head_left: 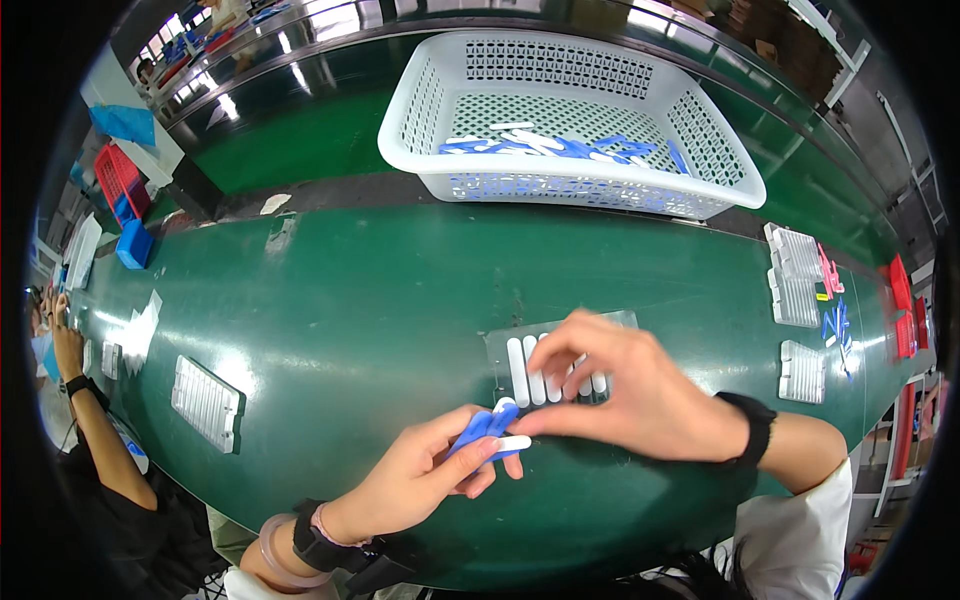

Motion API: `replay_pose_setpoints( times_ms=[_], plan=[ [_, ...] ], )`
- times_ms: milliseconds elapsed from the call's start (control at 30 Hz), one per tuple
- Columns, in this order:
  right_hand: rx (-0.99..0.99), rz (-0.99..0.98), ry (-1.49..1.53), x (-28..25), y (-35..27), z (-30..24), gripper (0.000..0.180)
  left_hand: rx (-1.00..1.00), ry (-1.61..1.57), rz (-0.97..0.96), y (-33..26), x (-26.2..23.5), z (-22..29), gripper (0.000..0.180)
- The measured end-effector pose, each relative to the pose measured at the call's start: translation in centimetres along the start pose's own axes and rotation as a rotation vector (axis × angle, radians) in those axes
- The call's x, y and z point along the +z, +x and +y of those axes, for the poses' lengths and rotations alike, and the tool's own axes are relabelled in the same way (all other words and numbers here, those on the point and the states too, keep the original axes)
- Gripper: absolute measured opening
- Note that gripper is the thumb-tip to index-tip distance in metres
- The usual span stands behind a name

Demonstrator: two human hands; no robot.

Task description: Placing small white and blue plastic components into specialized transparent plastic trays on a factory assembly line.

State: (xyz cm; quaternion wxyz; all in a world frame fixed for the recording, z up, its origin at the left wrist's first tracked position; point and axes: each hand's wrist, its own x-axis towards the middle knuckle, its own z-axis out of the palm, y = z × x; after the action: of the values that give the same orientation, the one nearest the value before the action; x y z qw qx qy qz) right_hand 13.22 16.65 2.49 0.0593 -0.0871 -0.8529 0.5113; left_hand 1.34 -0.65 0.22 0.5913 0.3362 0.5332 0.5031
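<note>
Head view gives us a glossy green worktop (pixel 370 280) with a curved near edge, in a workshop where another person's arm (pixel 100 440) shows beyond the left end. At the far edge stands a white perforated plastic basket (pixel 402 150), with blue-and-white sticks (pixel 560 148) heaped on its floor. Toward the near edge, a clear plastic tray (pixel 625 320) carries a row of white rounded strips (pixel 517 372). By the right edge, we see clear ribbed racks (pixel 797 250) beside small pink pieces (pixel 830 270) and blue pieces (pixel 838 325). Our left hand (pixel 430 460) has its grip closed around several blue-and-white flat sticks (pixel 482 428), near the tray; our right hand's (pixel 620 385) grip is parted over the strips, thumb away from curled fingers.
</note>
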Motion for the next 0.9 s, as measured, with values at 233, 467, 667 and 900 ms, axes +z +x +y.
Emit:
replay_pose_setpoints(
  times_ms=[233, 467, 667, 900],
  plan=[
    [0.287, -0.112, 0.395, 0.7, 0.2, 0.1, 0.013, 0.031, -0.077, 0.036, -0.1, 0.1, -0.2, 0.023],
    [0.277, -0.093, 0.427, 1.3, 0.1, 0.1, 0.009, 0.042, -0.040, 0.042, 0.0, 0.2, 0.0, 0.015],
    [0.288, 0.088, 0.676, -2.0, 0.6, 0.1, 0.017, 0.038, -0.176, 0.067, -0.1, -0.1, -0.1, 0.018],
    [0.376, 0.036, 0.208, -6.8, 1.0, 1.7, 0.013, -0.040, -0.284, 0.093, 0.0, -0.2, -0.4, 0.023]
  ],
)
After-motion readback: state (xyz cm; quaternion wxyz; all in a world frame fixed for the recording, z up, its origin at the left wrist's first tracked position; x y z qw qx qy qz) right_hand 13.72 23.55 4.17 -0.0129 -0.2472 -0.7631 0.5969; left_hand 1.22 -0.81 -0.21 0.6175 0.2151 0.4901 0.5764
